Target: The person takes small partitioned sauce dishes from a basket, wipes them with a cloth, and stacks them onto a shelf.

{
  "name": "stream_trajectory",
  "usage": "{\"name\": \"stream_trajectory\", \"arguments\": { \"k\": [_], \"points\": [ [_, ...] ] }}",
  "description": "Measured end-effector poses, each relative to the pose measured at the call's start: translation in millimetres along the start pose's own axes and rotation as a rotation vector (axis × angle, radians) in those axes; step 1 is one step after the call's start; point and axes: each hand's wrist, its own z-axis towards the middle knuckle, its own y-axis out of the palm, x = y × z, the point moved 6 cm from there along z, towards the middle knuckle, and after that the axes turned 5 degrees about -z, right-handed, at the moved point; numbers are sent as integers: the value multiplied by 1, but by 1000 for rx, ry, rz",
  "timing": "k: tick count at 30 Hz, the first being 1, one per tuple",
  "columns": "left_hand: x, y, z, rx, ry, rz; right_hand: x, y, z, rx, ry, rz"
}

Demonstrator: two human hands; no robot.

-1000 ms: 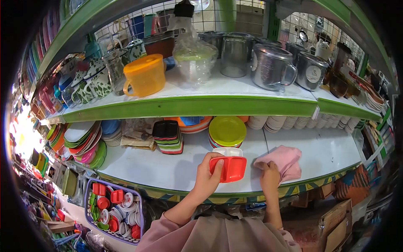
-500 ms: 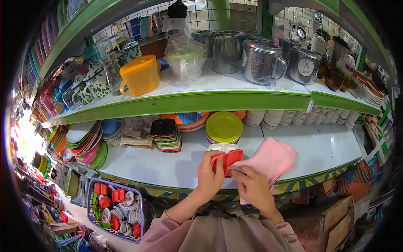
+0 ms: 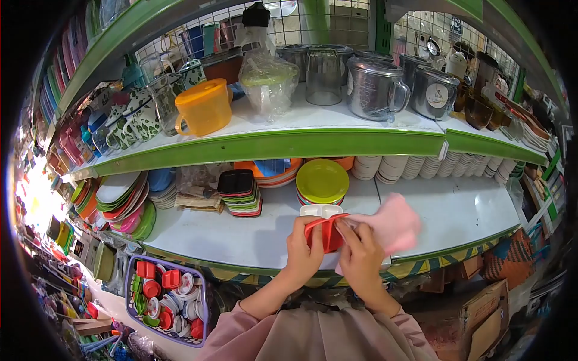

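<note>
My left hand [image 3: 301, 251] is closed around the side of a small red two-section sauce dish [image 3: 330, 237], which is held tilted above the lower shelf. A pink cloth [image 3: 397, 224] is pinched in my right hand [image 3: 361, 248], whose fingers press it against the dish's right edge. The cloth's loose end spreads out to the right, slightly blurred. Just behind the red dish, a white divided dish [image 3: 319, 210] shows on the shelf, partly hidden by it. Part of the red dish is covered by my fingers.
Yellow-green plates [image 3: 323, 180] and a stack of square dishes [image 3: 239, 194] stand on the lower shelf [image 3: 445, 210]. The upper shelf's green edge [image 3: 271, 146] crosses above my hands. Below left is a purple basket [image 3: 206, 301] of small red, white and green pieces.
My right hand has moved up and slightly right along the red dish with the cloth. The dish has turned in my left hand, and the cloth's loose end has swung.
</note>
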Motion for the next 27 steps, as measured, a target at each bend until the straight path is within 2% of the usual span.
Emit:
{"name": "stream_trajectory", "arguments": {
  "k": [2,3,6,7,10,14,17,20,21,24,27],
  "points": [
    [-5,-6,2,78,-18,-44,-7,3,-6,-107,-5,-109],
    [-7,-7,2,78,-6,-26,-8,4,-9,-214,-72,-39],
    [-10,-8,0,59,-6,-8,2,0,-3,-189,-60,135],
    [-11,-4,-1,38,-30,-27,7,-1,2,-87,42,171],
    [-15,4,-1,4,-99,-100,3,7,6,-77,35,129],
    [-30,3,5,-44,-131,-197,4,-1,2,46,77,363],
    [-28,6,8,-102,-139,-264,-12,0,5,42,-211,199],
    [-29,21,-4,-312,-412,-372,-10,17,0,16,-143,90],
    [-28,22,-1,-287,-238,-302,-13,12,4,74,-105,112],
    [-33,18,0,-262,-296,-394,-16,12,11,-41,-192,255],
    [-26,12,9,-178,-157,-341,-18,17,1,-324,-265,247]
  ]
}}
